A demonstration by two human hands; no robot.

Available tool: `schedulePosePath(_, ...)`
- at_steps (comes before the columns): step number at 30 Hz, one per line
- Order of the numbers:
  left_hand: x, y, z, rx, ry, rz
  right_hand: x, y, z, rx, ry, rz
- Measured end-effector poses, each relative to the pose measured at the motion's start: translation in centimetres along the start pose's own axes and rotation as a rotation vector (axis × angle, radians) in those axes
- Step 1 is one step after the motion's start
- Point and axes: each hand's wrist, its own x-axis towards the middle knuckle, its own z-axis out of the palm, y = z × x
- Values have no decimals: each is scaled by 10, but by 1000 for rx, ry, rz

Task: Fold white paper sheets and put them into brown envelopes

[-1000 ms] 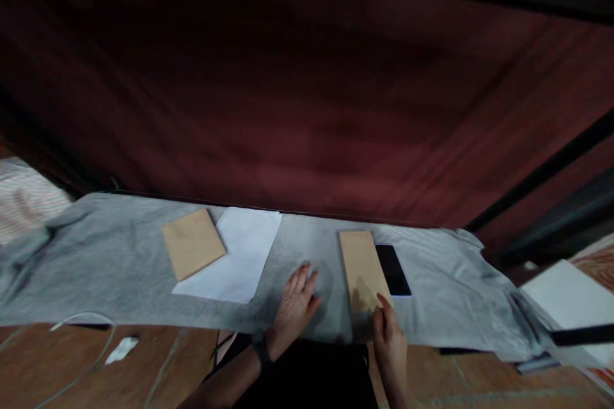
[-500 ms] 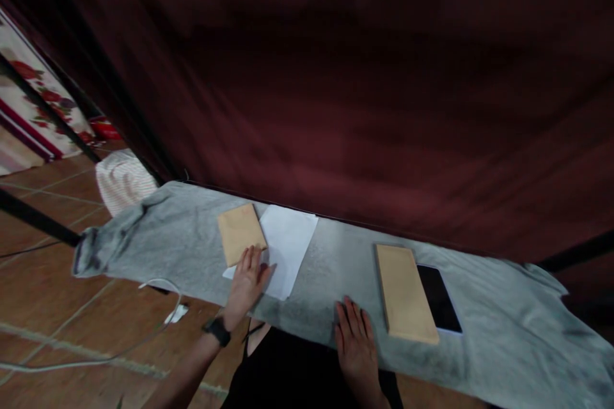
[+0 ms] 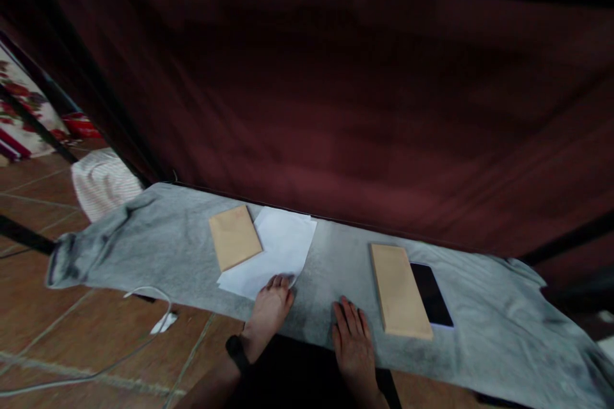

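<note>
White sheets of paper (image 3: 283,239) lie on a grey cloth (image 3: 336,255), their edges slightly out of line. My left hand (image 3: 271,304), a black watch on its wrist, is at the near edge of the paper with fingers curled over it. The thumb's grip is partly hidden, and the paper's edge bends up a little beside the hand. A small tan, flat envelope-like packet (image 3: 235,236) rests partly on the sheets' left side. My right hand (image 3: 355,342) lies flat on the cloth with fingers extended, left of a longer tan box (image 3: 400,291).
A dark phone-like device (image 3: 432,294) lies beside the long box, partly under it. Behind the cloth hangs a dark red curtain (image 3: 336,108). On the tiled floor at left are a white cable (image 3: 86,380), a crumpled tissue (image 3: 164,323) and a striped cloth (image 3: 103,179).
My left hand has moved from the small tan packet rightward and nearer to the paper's near edge, its fingers now curled. The right hand stays flat. The view has shifted slightly.
</note>
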Motion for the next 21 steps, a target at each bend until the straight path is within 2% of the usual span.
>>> schedulePosePath(4, -9, 31, -8, -14, -33, 22, 12, 4, -2, 224, 44, 125)
schedulePosePath(7, -17, 58, -7, -29, 9, 129, 31, 5, -3, 428, 84, 289)
schedulePosePath(9, -19, 64, -4, -43, 79, 166, 41, 4, -2, 523, 84, 372)
schedulePosePath(12, -16, 49, 7, 5, 193, 59, 48, 3, 4, 584, 74, 434)
schedulePosePath(14, -13, 31, 15, 41, 185, -58, 46, 2, 8, 584, 73, 440)
schedulePosePath(17, -11, 12, 23, 62, 156, -53, 42, 0, 12, 571, 87, 424)
schedulePosePath(21, -9, 13, 12, 91, 89, -26, 42, 0, 12, 583, 94, 420)
